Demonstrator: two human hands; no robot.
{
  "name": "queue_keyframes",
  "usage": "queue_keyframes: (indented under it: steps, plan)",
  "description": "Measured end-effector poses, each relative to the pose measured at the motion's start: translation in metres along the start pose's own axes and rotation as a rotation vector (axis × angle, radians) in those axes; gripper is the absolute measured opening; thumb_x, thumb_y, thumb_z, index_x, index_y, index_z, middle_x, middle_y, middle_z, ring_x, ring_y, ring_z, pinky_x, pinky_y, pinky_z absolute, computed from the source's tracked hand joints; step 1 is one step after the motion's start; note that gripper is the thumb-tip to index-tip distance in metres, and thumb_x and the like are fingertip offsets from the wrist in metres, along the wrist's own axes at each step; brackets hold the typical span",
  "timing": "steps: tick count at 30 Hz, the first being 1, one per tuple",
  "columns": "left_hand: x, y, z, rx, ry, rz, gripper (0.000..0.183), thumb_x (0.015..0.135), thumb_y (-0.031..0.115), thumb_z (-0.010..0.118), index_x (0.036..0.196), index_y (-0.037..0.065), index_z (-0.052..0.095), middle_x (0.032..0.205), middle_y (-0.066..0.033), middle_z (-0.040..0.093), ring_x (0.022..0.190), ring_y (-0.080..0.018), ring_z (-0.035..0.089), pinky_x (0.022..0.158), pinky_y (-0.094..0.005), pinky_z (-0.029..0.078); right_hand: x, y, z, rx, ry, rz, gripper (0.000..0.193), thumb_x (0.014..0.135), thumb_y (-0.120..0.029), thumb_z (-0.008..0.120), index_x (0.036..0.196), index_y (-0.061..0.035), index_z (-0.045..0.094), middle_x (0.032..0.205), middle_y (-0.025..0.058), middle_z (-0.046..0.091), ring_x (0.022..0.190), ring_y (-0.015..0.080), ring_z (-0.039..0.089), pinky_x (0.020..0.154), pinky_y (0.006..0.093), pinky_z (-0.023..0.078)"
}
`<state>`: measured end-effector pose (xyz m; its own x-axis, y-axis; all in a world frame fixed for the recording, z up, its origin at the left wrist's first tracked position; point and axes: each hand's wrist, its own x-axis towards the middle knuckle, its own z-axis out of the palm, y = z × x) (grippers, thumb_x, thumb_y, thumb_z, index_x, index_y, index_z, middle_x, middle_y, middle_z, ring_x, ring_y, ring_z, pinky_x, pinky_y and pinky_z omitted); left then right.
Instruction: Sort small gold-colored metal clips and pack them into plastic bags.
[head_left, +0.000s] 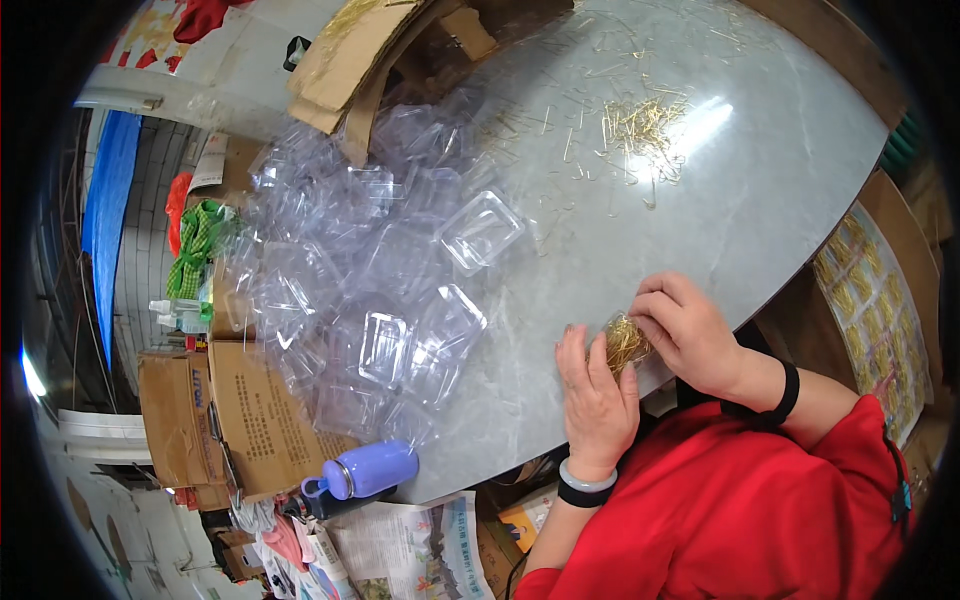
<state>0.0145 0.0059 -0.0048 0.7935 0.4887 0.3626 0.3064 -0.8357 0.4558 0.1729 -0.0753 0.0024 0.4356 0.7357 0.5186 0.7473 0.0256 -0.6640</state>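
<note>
Grey table [530, 350]: clear boxes [390, 250] left, gold wires [645, 128] ahead, presumably for reach. Your left hand [600, 408], fingers slightly spread, seemingly steadies the wire-filled box [626, 343]; right hand [692, 335] curls in, pinch unclear.

On the counter [530, 400], a heap of plastic trays [400, 255] covers the left side, a carton [345, 65] behind it and a bottle [375, 470] before it by the near edge. Loose hooks [640, 130] lie right of the heap, toward the back. At the front, a clump of hooks [624, 345] sits between left hand [600, 400] and right hand [692, 335].
</note>
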Motion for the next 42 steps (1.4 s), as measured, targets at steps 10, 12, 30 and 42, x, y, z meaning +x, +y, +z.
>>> queue_keyframes:
  steps: [10, 12, 30, 42]
  plan:
    - [0.002, 0.001, 0.001, 0.029, 0.024, -0.011, 0.043, 0.098, 0.01, 0.059, 0.136, -0.006, 0.047, 0.147, -0.028, 0.037, 0.139, -0.0475, 0.037, 0.114, -0.053, 0.036, -0.001, -0.001, 0.001, -0.053, -0.006, -0.066, 0.018, 0.087, -0.004, 0.068, 0.104, -0.004, 0.062, 0.109, 0.014, 0.062, 0.098, 0.0354, 0.061, 0.083, 0.0443, 0.05]
    - [0.001, 0.0, 0.002, 0.042, 0.016, -0.005, 0.046, 0.097, 0.011, 0.061, 0.138, -0.006, 0.045, 0.147, -0.0283, 0.037, 0.139, -0.0474, 0.037, 0.114, -0.0532, 0.036, -0.003, 0.0, 0.0, -0.006, -0.014, -0.038, 0.018, 0.088, -0.005, 0.068, 0.105, -0.0039, 0.062, 0.11, 0.0144, 0.062, 0.098, 0.0355, 0.061, 0.084, 0.0448, 0.05]
    - [-0.012, -0.019, -0.007, -0.367, 0.063, -0.113, 0.116, 0.071, 0.013, 0.088, 0.159, -0.003, 0.014, 0.147, -0.0252, 0.044, 0.134, -0.0412, 0.047, 0.113, -0.0474, 0.04, -0.001, -0.023, 0.023, -0.032, -0.111, -0.128, 0.049, 0.074, -0.022, 0.083, 0.116, -0.0069, 0.062, 0.13, 0.0173, 0.054, 0.122, 0.0397, 0.052, 0.104, 0.0514, 0.043]
    - [-0.014, -0.03, -0.018, -0.997, 0.0, -0.18, 0.105, 0.089, 0.04, 0.06, 0.162, -0.003, -0.002, 0.16, -0.0286, 0.031, 0.15, -0.0396, 0.031, 0.124, -0.0465, 0.021, -0.008, -0.034, 0.002, -0.352, -0.204, -0.231, 0.059, 0.075, -0.032, 0.083, 0.127, -0.0116, 0.064, 0.141, 0.0178, 0.052, 0.13, 0.0418, 0.047, 0.109, 0.0533, 0.04]
